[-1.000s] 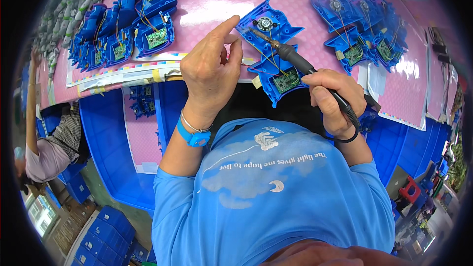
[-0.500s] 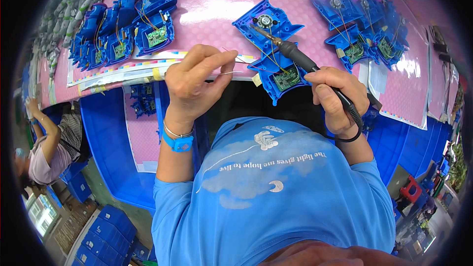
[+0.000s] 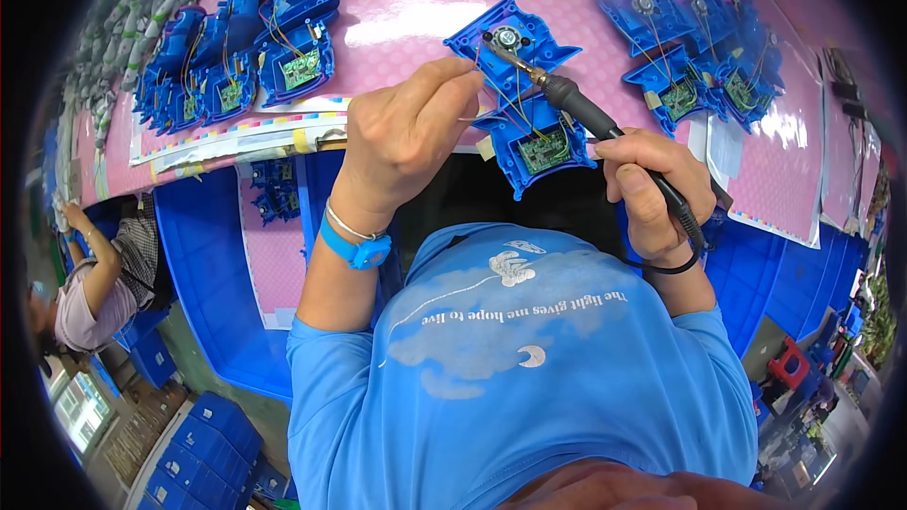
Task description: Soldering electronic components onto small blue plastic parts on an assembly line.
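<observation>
left hand (image 3: 408, 130): pinching a thin solder wire (image 3: 470, 117)
right hand (image 3: 650, 191): fist wrapped round the soldering iron (image 3: 573, 102)
blue shell (image 3: 522, 90): near the tabletop (image 3: 406, 0) front edge, iron tip touching it
spares: blue shells (image 3: 236, 52) in the left corner

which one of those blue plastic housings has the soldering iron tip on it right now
The lone blue housing in the middle of the pink mat: the soldering iron in the right hand touches its round part. The stacks at left and right lie untouched.
</observation>
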### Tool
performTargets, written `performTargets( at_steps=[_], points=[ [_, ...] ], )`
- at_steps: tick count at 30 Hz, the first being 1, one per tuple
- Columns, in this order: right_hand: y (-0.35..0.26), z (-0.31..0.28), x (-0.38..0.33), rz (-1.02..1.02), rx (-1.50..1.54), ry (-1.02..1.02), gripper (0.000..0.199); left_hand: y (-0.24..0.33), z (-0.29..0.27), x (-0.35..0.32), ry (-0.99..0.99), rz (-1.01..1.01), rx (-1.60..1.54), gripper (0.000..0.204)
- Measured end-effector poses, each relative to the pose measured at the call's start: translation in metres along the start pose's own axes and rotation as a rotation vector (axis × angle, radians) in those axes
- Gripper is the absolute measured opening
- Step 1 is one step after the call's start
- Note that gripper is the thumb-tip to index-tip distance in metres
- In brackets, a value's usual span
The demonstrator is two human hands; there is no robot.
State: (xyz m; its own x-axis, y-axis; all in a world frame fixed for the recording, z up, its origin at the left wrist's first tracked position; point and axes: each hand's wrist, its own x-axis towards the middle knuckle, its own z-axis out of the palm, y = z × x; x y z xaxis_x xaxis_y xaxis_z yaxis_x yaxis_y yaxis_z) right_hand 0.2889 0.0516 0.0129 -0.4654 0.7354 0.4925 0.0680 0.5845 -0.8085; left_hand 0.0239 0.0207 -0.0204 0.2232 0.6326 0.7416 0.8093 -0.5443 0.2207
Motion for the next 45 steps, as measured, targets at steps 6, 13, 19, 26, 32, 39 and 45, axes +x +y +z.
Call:
performTargets(
  at_steps=[6,13,19,26,32,39,45],
  points=[
    [-0.0012,0.0,0.002,0.03,-0.028,-0.019,0.018,-0.0008,0.0035,-0.0011,-0.066,-0.087,-0.015,0.021],
    [0.0013,0.0036,0.0032,0.064,-0.02,-0.033,0.016,-0.0039,0.0044,-0.0034,-0.082,-0.078,-0.028,0.023],
    [-0.0009,0.0026,0.0037,0.059,-0.02,-0.031,0.016,-0.0042,0.0046,-0.0038,-0.09,-0.085,-0.032,0.023],
    [0.0012,-0.0001,0.0021,0.011,-0.027,-0.046,0.021,-0.003,0.004,-0.0048,-0.088,-0.097,0.003,0.024],
    [0.0002,-0.0013,0.0008,-0.015,-0.021,-0.063,0.028,-0.0027,0.0035,-0.0026,-0.098,-0.108,-0.009,0.021],
    [-0.0023,-0.002,-0.0006,0.016,-0.005,0.004,0.019,-0.0036,0.0018,-0.0008,-0.081,-0.114,-0.027,0.02],
    [-0.003,-0.0029,-0.0014,0.028,-0.01,-0.002,0.019,-0.0031,0.0006,0.0008,-0.095,-0.116,-0.02,0.019]
  ],
)
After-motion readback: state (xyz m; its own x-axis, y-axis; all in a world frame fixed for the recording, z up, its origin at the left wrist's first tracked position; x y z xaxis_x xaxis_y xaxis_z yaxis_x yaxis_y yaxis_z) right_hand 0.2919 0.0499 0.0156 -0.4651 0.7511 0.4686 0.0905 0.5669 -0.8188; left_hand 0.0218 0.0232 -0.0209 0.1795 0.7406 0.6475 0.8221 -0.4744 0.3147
